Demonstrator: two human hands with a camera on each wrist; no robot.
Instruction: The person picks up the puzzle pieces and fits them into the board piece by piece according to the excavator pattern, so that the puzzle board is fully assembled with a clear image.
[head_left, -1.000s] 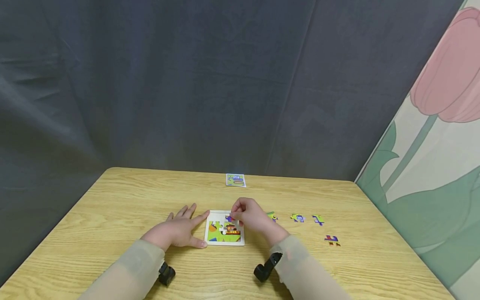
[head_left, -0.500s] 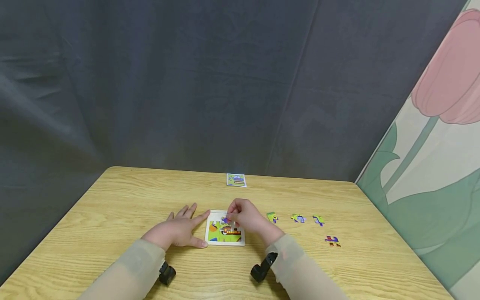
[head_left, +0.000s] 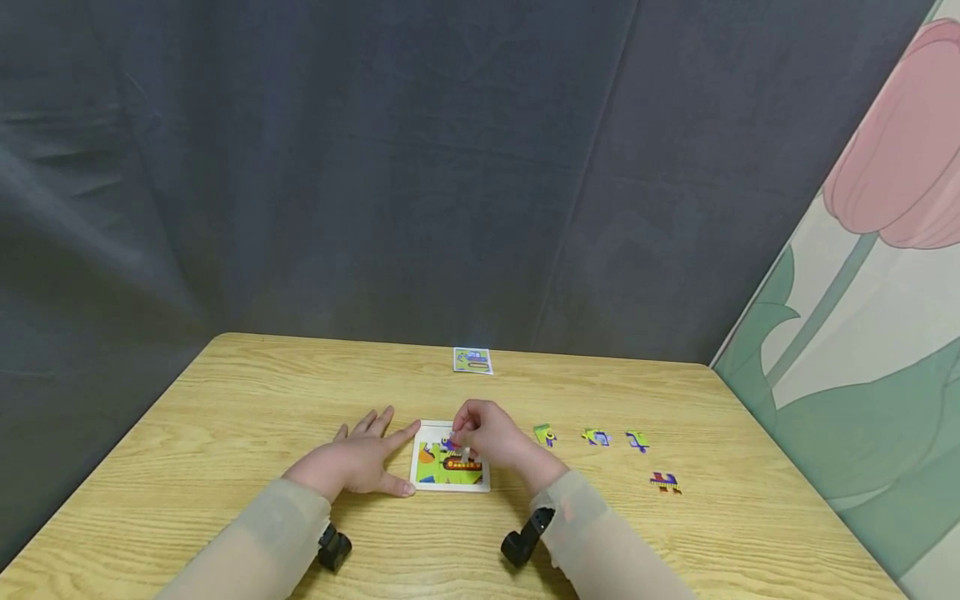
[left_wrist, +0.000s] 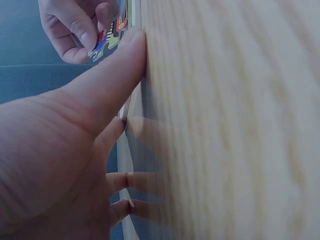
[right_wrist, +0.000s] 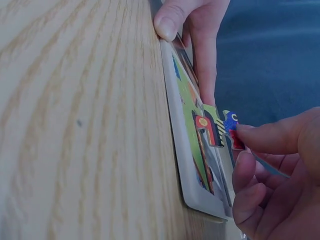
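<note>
While the table [head_left: 225, 417] carries everything, the tray [head_left: 448, 485] lies near its middle. Flat, fingers straight, the left hand [head_left: 360, 460] braces the tray's left edge. Over the tray, the right hand [head_left: 491, 437] pinches a piece [right_wrist: 231, 127]. Four loose pieces [head_left: 596, 436] and a card [head_left: 472, 360] lie apart.

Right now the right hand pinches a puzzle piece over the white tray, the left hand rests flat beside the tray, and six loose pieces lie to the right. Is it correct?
Not quite: the head view shows four loose pieces, not six. The right hand pinches a puzzle piece over the white tray; the left hand rests flat beside it.
</note>
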